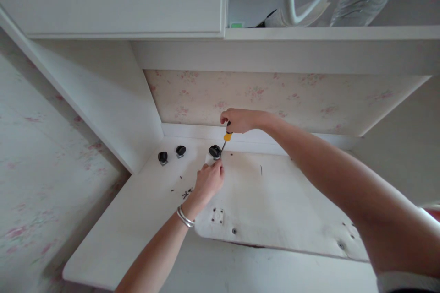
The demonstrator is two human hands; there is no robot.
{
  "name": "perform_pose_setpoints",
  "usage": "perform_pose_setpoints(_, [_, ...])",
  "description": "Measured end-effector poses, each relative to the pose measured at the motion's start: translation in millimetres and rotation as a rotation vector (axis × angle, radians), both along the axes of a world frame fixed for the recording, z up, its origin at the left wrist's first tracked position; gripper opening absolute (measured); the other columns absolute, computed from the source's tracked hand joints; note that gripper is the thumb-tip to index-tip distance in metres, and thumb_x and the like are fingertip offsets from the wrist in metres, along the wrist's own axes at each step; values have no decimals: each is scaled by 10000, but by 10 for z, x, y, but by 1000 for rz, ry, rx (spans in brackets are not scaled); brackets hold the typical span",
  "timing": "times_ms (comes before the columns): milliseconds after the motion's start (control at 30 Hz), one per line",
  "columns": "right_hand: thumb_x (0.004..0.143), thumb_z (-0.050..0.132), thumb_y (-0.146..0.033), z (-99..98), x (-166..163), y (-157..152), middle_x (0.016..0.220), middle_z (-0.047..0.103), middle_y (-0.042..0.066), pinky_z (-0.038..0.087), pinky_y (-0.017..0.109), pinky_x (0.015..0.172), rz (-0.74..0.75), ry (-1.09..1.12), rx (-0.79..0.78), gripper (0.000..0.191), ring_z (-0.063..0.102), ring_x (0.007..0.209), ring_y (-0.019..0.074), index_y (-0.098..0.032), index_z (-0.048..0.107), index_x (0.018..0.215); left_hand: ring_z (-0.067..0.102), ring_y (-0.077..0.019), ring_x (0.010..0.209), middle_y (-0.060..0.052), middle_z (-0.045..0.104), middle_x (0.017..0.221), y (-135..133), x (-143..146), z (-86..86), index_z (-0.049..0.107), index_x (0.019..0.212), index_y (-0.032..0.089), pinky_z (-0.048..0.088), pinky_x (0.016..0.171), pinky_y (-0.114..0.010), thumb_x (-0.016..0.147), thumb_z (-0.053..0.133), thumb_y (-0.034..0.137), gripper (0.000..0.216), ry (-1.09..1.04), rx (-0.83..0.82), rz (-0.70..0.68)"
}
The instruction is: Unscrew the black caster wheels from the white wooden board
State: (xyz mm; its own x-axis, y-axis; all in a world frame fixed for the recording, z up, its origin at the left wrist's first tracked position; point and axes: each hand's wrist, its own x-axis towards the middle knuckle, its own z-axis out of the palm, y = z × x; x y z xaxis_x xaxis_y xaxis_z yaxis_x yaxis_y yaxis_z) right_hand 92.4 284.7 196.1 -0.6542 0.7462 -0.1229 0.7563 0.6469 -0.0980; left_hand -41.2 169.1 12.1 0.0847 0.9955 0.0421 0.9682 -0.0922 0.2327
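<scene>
My right hand (242, 120) is wrapped round the handle of a screwdriver (227, 137) with a yellow and black grip. Its shaft slants down to the base of a black caster (215, 150), which stands wheel-up near one corner of a white board (282, 197). My left hand (210, 177), with a silver bracelet on the wrist, has its fingertips pressed together at the caster's mounting plate, beside the screwdriver's tip. Whatever is between those fingers is hidden. Several dark screws (186, 193) lie in a small pile left of my left wrist.
Two more black casters, one near the side panel (162, 157) and another beside it (180, 150), rest on the white desktop (137, 224). The board has screw holes at its near corner (217, 215). Overhead hangs a white cabinet (130, 13) with an open shelf (330, 33).
</scene>
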Motion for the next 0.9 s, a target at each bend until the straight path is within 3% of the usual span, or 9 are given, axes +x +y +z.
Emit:
perform_pose_setpoints(100, [761, 668, -373, 0, -1, -19, 1264, 601, 154, 455, 297, 687, 15, 32, 18, 514, 652, 884, 223, -184, 575, 1229, 641, -260, 998, -96, 707, 1033, 0, -3, 0, 551, 1211, 241, 498, 856, -392, 998, 329, 347, 326, -2, 6, -3])
perform_pose_setpoints(167, [839, 578, -459, -16, -10, -24, 1203, 626, 178, 456, 330, 683, -82, 21, 47, 520, 658, 821, 232, -162, 551, 1264, 641, -261, 998, -95, 706, 1043, -2, -4, -2, 541, 1227, 243, 497, 857, -395, 997, 331, 341, 326, -4, 11, -1])
perform_pose_setpoints(233, [895, 493, -417, -26, -12, -24, 1146, 645, 191, 451, 358, 704, -131, 2, 76, 468, 657, 835, 254, -147, 549, 1273, 640, -262, 999, -94, 707, 1048, -3, -5, -5, 534, 1236, 247, 495, 861, -401, 997, 334, 336, 325, -5, 13, -1])
perform_pose_setpoints(367, [775, 624, -267, 5, 22, -33, 1309, 558, 134, 463, 307, 716, 5, 10, 19, 501, 639, 930, 222, -235, 553, 1270, 637, -263, 1009, -97, 708, 1044, -6, -6, -7, 523, 1260, 247, 496, 863, -401, 999, 326, 346, 342, -6, 15, -3])
perform_pose_setpoints(467, [728, 698, -373, 10, 39, -50, 1380, 494, 131, 474, 292, 693, 39, 37, -19, 597, 638, 921, 212, -249, 537, 1290, 638, -265, 1007, -107, 706, 1039, -8, -1, -1, 522, 1268, 239, 498, 862, -402, 1000, 322, 354, 354, -3, 14, -1])
perform_pose_setpoints(600, [856, 515, -602, -40, 19, -43, 1107, 672, 164, 454, 331, 671, -160, 14, 57, 648, 657, 773, 226, -173, 501, 1341, 639, -269, 1008, -117, 703, 1045, -10, 7, 9, 531, 1252, 229, 498, 862, -409, 1000, 322, 339, 345, 2, 10, -3])
perform_pose_setpoints(700, [896, 492, -488, -46, 23, -26, 941, 725, 129, 433, 314, 606, -153, 0, -10, 559, 639, 625, 191, -166, 486, 1354, 642, -266, 997, -110, 706, 1028, -13, 5, 13, 539, 1234, 230, 500, 858, -402, 1000, 323, 342, 338, 0, 11, -6])
perform_pose_setpoints(800, [804, 610, -334, -7, 63, -37, 1062, 718, 130, 434, 301, 638, -16, 16, 22, 501, 661, 787, 218, -187, 575, 1282, 642, -265, 993, -100, 708, 1017, -16, -2, 13, 546, 1214, 236, 501, 853, -399, 999, 322, 345, 328, -3, 14, -9])
perform_pose_setpoints(900, [741, 646, -261, 34, 128, -73, 1047, 727, 124, 427, 319, 697, 39, -20, 100, 385, 644, 927, 264, -201, 699, 1117, 638, -265, 1009, -100, 707, 1036, -15, -6, 8, 542, 1219, 240, 497, 865, -404, 999, 322, 340, 327, -6, 15, -5])
